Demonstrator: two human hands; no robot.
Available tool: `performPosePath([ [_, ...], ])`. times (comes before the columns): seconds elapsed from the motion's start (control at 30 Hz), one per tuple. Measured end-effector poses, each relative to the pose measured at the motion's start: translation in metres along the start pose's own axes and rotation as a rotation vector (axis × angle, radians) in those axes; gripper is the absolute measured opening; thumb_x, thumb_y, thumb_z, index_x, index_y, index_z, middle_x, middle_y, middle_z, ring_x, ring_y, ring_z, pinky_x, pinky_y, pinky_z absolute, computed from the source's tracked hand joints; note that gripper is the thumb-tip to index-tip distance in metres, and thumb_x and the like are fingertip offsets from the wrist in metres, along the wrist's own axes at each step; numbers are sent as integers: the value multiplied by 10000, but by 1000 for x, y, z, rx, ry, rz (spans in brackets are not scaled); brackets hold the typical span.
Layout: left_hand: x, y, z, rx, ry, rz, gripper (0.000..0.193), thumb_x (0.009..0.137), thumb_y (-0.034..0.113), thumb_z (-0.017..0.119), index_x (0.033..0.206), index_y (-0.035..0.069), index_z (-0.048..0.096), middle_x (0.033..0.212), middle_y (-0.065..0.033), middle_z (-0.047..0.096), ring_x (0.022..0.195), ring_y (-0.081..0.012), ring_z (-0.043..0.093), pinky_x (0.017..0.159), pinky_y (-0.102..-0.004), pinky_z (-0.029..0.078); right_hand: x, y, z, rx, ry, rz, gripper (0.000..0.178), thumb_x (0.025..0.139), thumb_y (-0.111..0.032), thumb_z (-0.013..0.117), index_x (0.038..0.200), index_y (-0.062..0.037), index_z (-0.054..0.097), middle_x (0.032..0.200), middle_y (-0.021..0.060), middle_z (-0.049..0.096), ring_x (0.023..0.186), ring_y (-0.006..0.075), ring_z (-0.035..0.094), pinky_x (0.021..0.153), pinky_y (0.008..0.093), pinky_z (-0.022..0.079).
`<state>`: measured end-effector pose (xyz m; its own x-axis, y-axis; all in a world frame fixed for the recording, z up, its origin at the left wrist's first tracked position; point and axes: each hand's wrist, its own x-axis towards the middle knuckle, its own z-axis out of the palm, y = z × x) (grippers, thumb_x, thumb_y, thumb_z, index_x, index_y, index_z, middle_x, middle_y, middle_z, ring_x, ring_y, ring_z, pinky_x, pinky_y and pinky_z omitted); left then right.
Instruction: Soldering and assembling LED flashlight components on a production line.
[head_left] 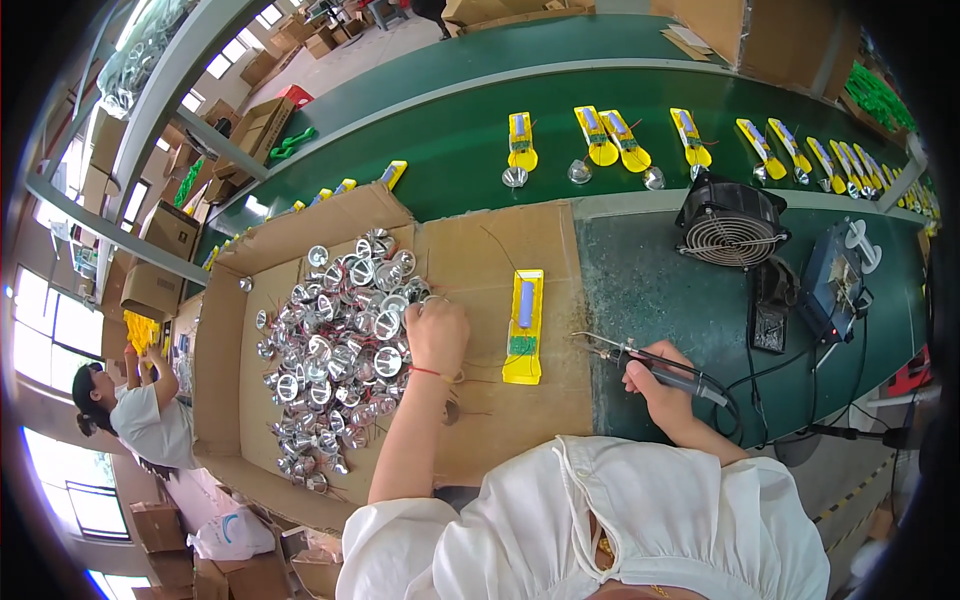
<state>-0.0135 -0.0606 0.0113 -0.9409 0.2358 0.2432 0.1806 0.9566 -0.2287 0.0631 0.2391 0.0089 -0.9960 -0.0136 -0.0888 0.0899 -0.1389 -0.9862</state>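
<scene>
My left hand point(437, 335) is at the right edge of a heap of silver lamp reflectors point(320, 350) with thin red wires. Its fingers are curled closed among the nearest reflectors; what they pinch is hidden. In my right hand point(662, 385) is a soldering iron point(688, 382), its tip pointing left over the cardboard's edge. Between my hands lies a yellow plastic housing point(522, 372) on the cardboard. It holds a lilac cylindrical battery point(526, 303) and a small green circuit board point(522, 345), and a thin wire sticks out at its far end.
An open cardboard box point(222, 400) surrounds the heap. To the right stand a black fan point(733, 225), a soldering station point(838, 280) and an iron stand point(772, 305), with loose cables. Beyond, several yellow housings point(521, 140) with reflectors line the green bench point(450, 150). Another person point(150, 405) works at far left.
</scene>
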Motion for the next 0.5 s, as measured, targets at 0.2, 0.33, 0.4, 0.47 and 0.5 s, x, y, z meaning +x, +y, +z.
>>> performPosePath([
  [0.2, -15, -15, -32, -1215, 190, -563, 110, 820, 80, 591, 811, -27, 568, 810, -110, 654, 729, -111, 616, 641, -230, 462, 2, 5, 4, 18, -22, 2, 122, 793, -78, 612, 790, 1, 519, 683, 81, 599, 582, 97, 563, 534, 232, 472],
  [0.33, -15, -7, -55, -1419, 342, -650, 72, 829, 46, 572, 829, -25, 581, 792, -69, 650, 677, -66, 572, 622, -194, 443, 5, 0, 12, -10, -40, -22, 121, 794, -85, 620, 818, 0, 536, 684, 69, 595, 585, 93, 562, 539, 227, 474],
  [0.4, -20, 4, -57, -1390, 309, -628, 74, 798, 50, 605, 827, -14, 627, 775, -56, 655, 649, -66, 556, 606, -207, 443, 9, -1, 16, -25, -48, -43, 123, 795, -89, 622, 820, -2, 539, 686, 60, 594, 589, 83, 558, 538, 220, 472],
  [0.47, -23, 23, -66, -1207, 18, -616, 93, 769, 58, 627, 825, -14, 647, 752, -79, 658, 641, -93, 585, 599, -221, 452, 13, -1, 20, -31, -71, -74, 126, 796, -90, 623, 823, 0, 538, 690, 57, 595, 594, 76, 556, 537, 216, 469],
  [0.5, -31, 30, -54, -1089, 9, -504, 118, 756, 90, 642, 819, -9, 655, 739, -101, 654, 646, -132, 614, 597, -241, 462, 13, -4, 25, -24, -64, -52, 126, 797, -88, 622, 825, 0, 536, 687, 51, 597, 601, 74, 555, 544, 215, 466],
])
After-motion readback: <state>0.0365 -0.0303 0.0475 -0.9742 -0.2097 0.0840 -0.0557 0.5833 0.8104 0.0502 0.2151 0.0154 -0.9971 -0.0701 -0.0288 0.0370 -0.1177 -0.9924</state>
